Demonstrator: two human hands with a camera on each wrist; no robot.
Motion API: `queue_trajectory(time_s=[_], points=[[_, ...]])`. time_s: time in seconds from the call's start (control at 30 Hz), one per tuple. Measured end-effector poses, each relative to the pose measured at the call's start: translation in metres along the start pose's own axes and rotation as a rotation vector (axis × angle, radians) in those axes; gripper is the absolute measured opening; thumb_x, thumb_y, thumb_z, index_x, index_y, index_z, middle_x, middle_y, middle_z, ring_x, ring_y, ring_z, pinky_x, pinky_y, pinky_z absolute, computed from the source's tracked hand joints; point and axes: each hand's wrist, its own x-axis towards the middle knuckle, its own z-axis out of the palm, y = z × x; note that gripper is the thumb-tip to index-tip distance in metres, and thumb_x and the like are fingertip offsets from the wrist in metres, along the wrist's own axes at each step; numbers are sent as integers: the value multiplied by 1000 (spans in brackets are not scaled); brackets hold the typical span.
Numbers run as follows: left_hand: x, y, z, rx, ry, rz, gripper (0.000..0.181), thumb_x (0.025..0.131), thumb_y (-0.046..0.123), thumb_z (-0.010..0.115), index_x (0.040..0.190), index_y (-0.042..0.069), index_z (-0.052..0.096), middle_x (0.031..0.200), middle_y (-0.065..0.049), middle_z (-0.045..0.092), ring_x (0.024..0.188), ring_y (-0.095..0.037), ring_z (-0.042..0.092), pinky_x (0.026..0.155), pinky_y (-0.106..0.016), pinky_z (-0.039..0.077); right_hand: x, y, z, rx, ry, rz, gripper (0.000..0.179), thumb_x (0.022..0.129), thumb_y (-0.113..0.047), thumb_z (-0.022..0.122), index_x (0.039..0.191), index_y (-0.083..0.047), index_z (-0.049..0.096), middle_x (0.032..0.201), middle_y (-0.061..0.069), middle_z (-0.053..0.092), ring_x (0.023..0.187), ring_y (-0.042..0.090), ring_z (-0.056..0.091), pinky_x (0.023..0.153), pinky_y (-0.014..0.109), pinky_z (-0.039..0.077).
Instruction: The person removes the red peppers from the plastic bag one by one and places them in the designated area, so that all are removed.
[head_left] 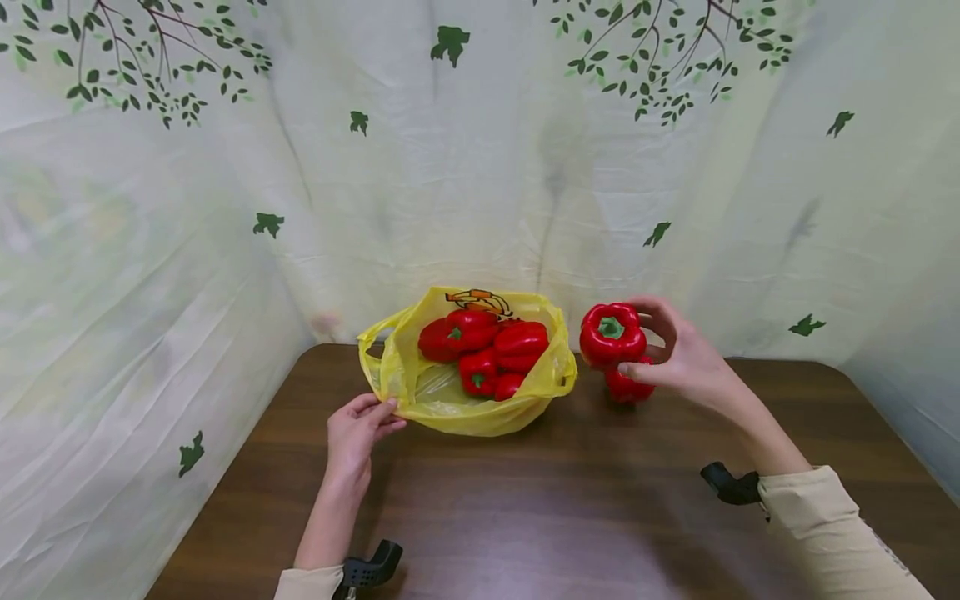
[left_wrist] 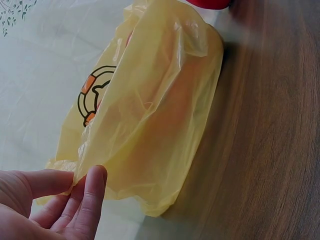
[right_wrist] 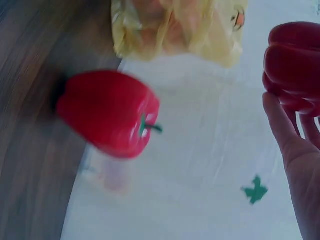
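A yellow plastic bag (head_left: pixel 465 423) stands mouth-up on the table with several red bell peppers (head_left: pixel 474 330) inside. My left hand (head_left: pixel 360 433) pinches the bag's near left rim between thumb and fingers, and the left wrist view shows this pinch on the thin plastic (left_wrist: pixel 150 120). To the right of the bag, my right hand (head_left: pixel 686 358) holds a red bell pepper (head_left: pixel 612 336) up in the air, its green stem facing the head camera. Behind and below that one, another bell pepper (right_wrist: pixel 107 112) rests on the table, partly hidden in the head view.
The brown wooden table (head_left: pixel 525 517) ends just behind the bag. A pale curtain (head_left: pixel 465 192) with printed leaves hangs along its back and sides. Black wrist mounts (head_left: pixel 375 565) sit at both sleeves.
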Motion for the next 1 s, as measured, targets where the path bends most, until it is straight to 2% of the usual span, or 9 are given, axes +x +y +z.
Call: queue_trajectory(time_s=[0.37,0.5,0.63,0.77,0.87,1.0], points=[[-2,1,1,28,7,3,32,92,4,68,117,-12,57,85,-7,70,73,-20,71,75,-32,59,-19,25,-41,-81,55,79,78,75,2,82,140,-15,41,135,2,47,122,20,48,83,23,55],[-3,-1,1,35,9,11,29,92,3,67,116,-12,58,86,-8,71,74,-21,71,77,-33,59,-28,36,-55,-120,79,126,79,78,-2,81,144,-14,37,138,3,45,124,20,46,82,21,55],[-3,-1,0,30,9,18,29,92,3,67,116,-12,58,86,-8,71,73,-20,71,78,-35,59,-34,51,-66,-167,82,154,82,82,-7,79,150,-13,32,142,11,43,124,20,46,81,18,54],[-4,0,1,27,5,20,31,92,3,68,117,-12,58,87,-8,71,73,-19,70,77,-34,59,-42,68,-74,-209,80,204,79,85,-13,77,151,-14,33,142,12,43,121,18,47,79,20,55],[-3,0,2,25,2,22,32,92,3,68,118,-13,58,88,-10,71,72,-19,70,76,-33,59,-48,81,-76,-222,72,254,77,85,-18,77,149,-14,35,142,10,43,122,25,46,78,21,55],[-3,-1,2,20,-1,23,33,92,4,68,117,-14,57,88,-11,71,72,-19,70,75,-33,59,-54,99,-77,-217,48,258,74,87,-17,74,148,-6,34,143,19,42,125,41,45,79,19,53]])
